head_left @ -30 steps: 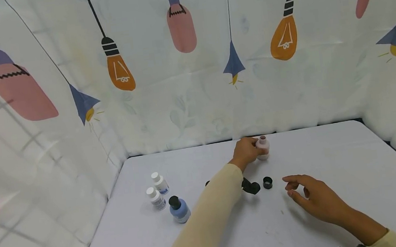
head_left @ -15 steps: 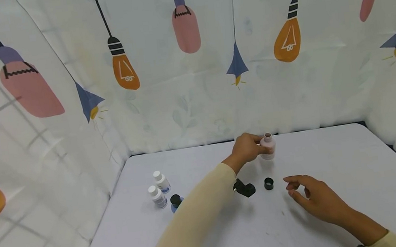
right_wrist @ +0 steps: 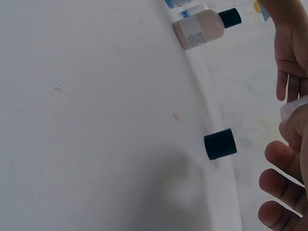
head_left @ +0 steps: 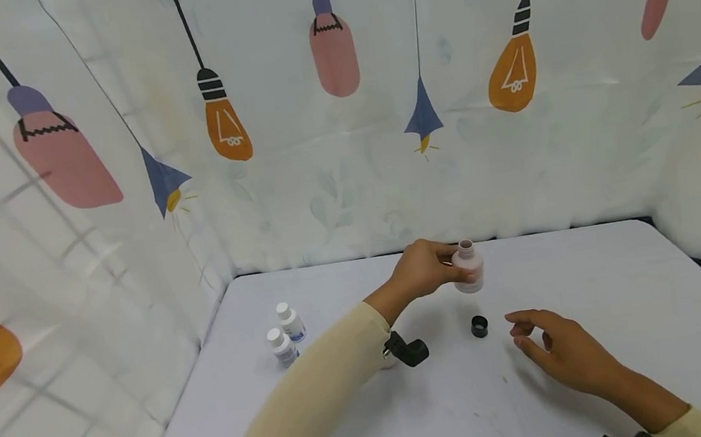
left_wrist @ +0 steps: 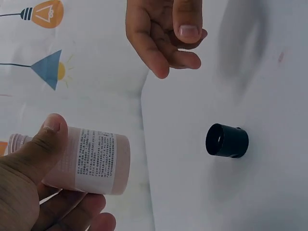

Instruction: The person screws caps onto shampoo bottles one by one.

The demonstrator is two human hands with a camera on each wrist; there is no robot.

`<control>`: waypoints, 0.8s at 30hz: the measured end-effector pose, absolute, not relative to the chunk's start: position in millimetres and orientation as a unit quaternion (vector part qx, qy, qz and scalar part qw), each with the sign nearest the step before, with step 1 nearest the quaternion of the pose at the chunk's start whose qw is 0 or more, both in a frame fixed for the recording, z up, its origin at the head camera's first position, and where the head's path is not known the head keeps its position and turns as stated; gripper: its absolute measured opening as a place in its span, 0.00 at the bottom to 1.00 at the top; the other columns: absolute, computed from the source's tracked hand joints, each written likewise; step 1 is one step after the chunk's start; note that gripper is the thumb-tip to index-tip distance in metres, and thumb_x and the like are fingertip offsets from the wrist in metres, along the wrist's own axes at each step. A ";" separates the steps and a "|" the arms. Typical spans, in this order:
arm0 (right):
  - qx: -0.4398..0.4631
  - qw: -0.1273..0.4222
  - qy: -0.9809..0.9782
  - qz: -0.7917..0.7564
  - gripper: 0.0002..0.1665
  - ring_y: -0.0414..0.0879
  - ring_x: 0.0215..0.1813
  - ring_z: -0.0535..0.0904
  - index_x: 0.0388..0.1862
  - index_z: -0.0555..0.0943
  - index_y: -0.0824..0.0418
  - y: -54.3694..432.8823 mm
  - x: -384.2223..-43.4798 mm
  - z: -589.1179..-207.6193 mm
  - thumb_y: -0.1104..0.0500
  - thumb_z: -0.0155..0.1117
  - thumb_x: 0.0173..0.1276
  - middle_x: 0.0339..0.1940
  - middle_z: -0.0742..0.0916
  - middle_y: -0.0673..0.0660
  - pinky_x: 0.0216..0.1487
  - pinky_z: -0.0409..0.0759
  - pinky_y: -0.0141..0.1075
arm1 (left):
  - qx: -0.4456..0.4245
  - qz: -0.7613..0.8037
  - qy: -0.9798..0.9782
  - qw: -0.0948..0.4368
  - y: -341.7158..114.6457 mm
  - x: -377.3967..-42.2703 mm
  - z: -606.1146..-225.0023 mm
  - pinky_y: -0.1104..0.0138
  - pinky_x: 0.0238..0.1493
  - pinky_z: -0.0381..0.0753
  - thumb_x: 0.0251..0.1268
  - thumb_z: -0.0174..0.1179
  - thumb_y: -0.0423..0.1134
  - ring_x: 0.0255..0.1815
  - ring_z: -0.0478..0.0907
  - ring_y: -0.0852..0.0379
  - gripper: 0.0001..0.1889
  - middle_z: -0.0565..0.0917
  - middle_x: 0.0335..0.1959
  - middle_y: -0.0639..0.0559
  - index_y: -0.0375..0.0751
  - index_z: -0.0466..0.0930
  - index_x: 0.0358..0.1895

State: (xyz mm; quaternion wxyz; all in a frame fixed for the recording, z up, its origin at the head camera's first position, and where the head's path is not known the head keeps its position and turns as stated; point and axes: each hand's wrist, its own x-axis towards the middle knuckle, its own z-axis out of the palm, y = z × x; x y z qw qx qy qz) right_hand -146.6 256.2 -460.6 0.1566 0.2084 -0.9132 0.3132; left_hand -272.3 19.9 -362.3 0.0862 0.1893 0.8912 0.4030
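Observation:
Between its thumb and fingers, my left hand [head_left: 422, 268] grips a pale pink bottle [head_left: 470, 271] over the back part of the white table. The bottle has no cap on, and its bare neck points up. In the left wrist view a printed label [left_wrist: 96, 154] shows on its side. A black cap [head_left: 479, 326] stands on the table in front of the bottle, its hollow side up. To the right of this cap, my right hand [head_left: 563, 351] hovers with loosely bent fingers and holds nothing.
Two small white bottles [head_left: 291, 320] stand at the left of the table [head_left: 591, 277]. A second pink bottle [right_wrist: 199, 30] with a black cap shows in the right wrist view; my left arm mostly hides it in the head view. A patterned cloth wall rises behind the table.
My left hand has drawn the pink bottle slightly nearer, and its forearm has swung left, now covering the blue bottle in the head view. The right hand stays almost still.

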 end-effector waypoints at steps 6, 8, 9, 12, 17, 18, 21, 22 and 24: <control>0.212 0.159 -0.915 0.306 0.21 0.32 0.25 0.66 0.58 0.82 0.59 256.1 -150.0 -454.9 0.64 0.74 0.67 0.40 0.86 0.42 0.25 0.70 0.29 | 0.217 0.419 0.878 0.085 0.1 -257.3 -349.2 0.66 0.39 0.82 0.53 0.80 0.49 0.44 0.83 0.67 0.31 0.89 0.46 0.60 0.52 0.85 0.63; 0.212 0.156 -0.916 0.303 0.21 0.32 0.26 0.67 0.59 0.82 0.59 256.1 -150.9 -454.4 0.64 0.73 0.67 0.40 0.86 0.42 0.26 0.70 0.30 | 0.221 0.423 0.875 0.085 -5.5 -252.0 -344.6 0.66 0.40 0.83 0.52 0.81 0.49 0.43 0.83 0.68 0.31 0.89 0.46 0.60 0.51 0.84 0.63; 0.212 0.155 -0.916 0.302 0.21 0.32 0.26 0.67 0.59 0.82 0.59 256.2 -151.3 -454.3 0.63 0.73 0.67 0.41 0.86 0.43 0.26 0.70 0.30 | 0.222 0.425 0.874 0.085 -8.2 -249.4 -342.8 0.66 0.40 0.83 0.52 0.81 0.49 0.43 0.83 0.68 0.32 0.89 0.46 0.60 0.50 0.84 0.63; 0.210 0.150 -0.918 0.300 0.21 0.33 0.26 0.67 0.59 0.82 0.58 256.1 -152.0 -455.0 0.63 0.73 0.68 0.41 0.87 0.43 0.26 0.70 0.30 | 0.222 0.433 0.869 0.087 -15.6 -241.9 -338.8 0.67 0.42 0.83 0.51 0.81 0.49 0.44 0.84 0.68 0.34 0.88 0.48 0.60 0.48 0.83 0.64; 0.201 0.139 -0.922 0.301 0.22 0.34 0.27 0.68 0.61 0.81 0.58 256.2 -152.7 -456.8 0.61 0.73 0.69 0.42 0.87 0.44 0.28 0.71 0.30 | 0.215 0.435 0.869 0.093 -27.7 -229.4 -337.2 0.66 0.45 0.83 0.50 0.82 0.48 0.44 0.85 0.68 0.34 0.89 0.46 0.62 0.48 0.83 0.64; 0.201 0.139 -0.922 0.301 0.22 0.33 0.27 0.68 0.61 0.81 0.59 256.3 -152.9 -457.1 0.61 0.72 0.69 0.42 0.87 0.44 0.28 0.71 0.30 | 0.216 0.435 0.869 0.093 -30.4 -226.7 -337.4 0.66 0.45 0.83 0.50 0.82 0.48 0.45 0.85 0.67 0.34 0.89 0.46 0.61 0.48 0.84 0.63; 0.199 0.141 -0.922 0.302 0.22 0.34 0.28 0.69 0.61 0.82 0.59 256.3 -153.8 -457.8 0.61 0.73 0.69 0.42 0.87 0.44 0.28 0.71 0.31 | 0.215 0.425 0.874 0.097 -37.9 -217.7 -337.2 0.65 0.46 0.83 0.49 0.82 0.49 0.47 0.85 0.66 0.34 0.89 0.44 0.63 0.51 0.84 0.63; 0.198 0.142 -0.922 0.302 0.22 0.34 0.28 0.69 0.61 0.82 0.59 256.2 -154.3 -458.1 0.61 0.73 0.69 0.42 0.87 0.44 0.28 0.71 0.31 | 0.216 0.423 0.875 0.099 -40.2 -214.5 -337.3 0.65 0.47 0.82 0.49 0.82 0.49 0.48 0.85 0.66 0.34 0.89 0.43 0.64 0.52 0.84 0.63; 0.194 0.140 -0.923 0.301 0.22 0.34 0.28 0.69 0.61 0.82 0.59 256.2 -155.5 -458.6 0.61 0.73 0.69 0.42 0.87 0.45 0.28 0.71 0.31 | 0.218 0.421 0.874 0.103 -44.5 -208.1 -337.8 0.65 0.48 0.82 0.49 0.82 0.49 0.49 0.84 0.66 0.34 0.89 0.43 0.65 0.54 0.84 0.63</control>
